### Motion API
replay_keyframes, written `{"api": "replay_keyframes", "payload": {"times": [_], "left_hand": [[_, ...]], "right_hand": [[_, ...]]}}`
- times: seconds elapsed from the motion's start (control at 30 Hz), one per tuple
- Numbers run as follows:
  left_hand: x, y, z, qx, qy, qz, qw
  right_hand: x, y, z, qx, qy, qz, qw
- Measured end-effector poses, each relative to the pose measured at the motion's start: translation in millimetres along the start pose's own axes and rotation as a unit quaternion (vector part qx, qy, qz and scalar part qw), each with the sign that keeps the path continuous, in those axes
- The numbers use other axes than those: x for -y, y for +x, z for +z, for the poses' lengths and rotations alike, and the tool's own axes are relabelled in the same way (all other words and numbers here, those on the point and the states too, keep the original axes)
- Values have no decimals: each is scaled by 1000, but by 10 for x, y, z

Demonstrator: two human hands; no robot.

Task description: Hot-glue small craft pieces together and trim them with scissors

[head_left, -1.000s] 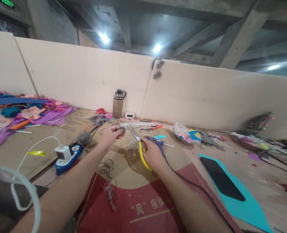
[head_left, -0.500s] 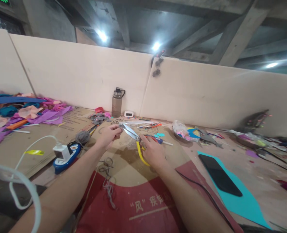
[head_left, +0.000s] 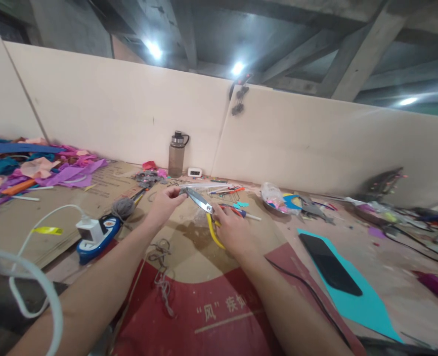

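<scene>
My right hand (head_left: 232, 231) grips yellow-handled scissors (head_left: 204, 208), whose steel blades point up and left. Their tips meet a small grey piece pinched in the fingers of my left hand (head_left: 166, 202). Both hands hover over a brown and red cardboard sheet (head_left: 219, 306). Loose grey yarn (head_left: 162, 277) trails on the cardboard under my left forearm. A grey yarn ball (head_left: 121, 207) lies just left of my left hand.
A water bottle (head_left: 176, 154) and small white clock (head_left: 194, 172) stand by the back board. A blue power strip with white charger (head_left: 95, 232) sits left. Black phone (head_left: 329, 264) lies on teal sheet at right. Coloured felt scraps (head_left: 52, 170) pile far left; a black cord (head_left: 315, 296) runs right.
The scissor blades have swung from upright toward the left and now reach the piece in my left hand. The blue glue gun behind my right hand is now mostly hidden.
</scene>
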State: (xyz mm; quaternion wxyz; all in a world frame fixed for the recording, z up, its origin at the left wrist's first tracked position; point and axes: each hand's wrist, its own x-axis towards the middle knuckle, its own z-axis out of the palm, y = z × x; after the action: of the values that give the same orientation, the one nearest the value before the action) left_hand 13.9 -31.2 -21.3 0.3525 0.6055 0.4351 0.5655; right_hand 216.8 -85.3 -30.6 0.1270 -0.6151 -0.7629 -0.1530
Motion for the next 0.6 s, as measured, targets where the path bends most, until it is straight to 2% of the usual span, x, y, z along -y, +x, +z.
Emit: {"api": "replay_keyframes", "payload": {"times": [0.2,0.4,0.6], "left_hand": [[-36,-28,-15,-6,80,27,996],[-40,-44,-1,-12,109,48,993],[-76,-58,19,-52,113,54,991]], "right_hand": [[9,-1,20,-9,-5,-4,1000],[18,-5,37,-17,-7,-6,1000],[35,-10,7,8,-1,-7,1000]]}}
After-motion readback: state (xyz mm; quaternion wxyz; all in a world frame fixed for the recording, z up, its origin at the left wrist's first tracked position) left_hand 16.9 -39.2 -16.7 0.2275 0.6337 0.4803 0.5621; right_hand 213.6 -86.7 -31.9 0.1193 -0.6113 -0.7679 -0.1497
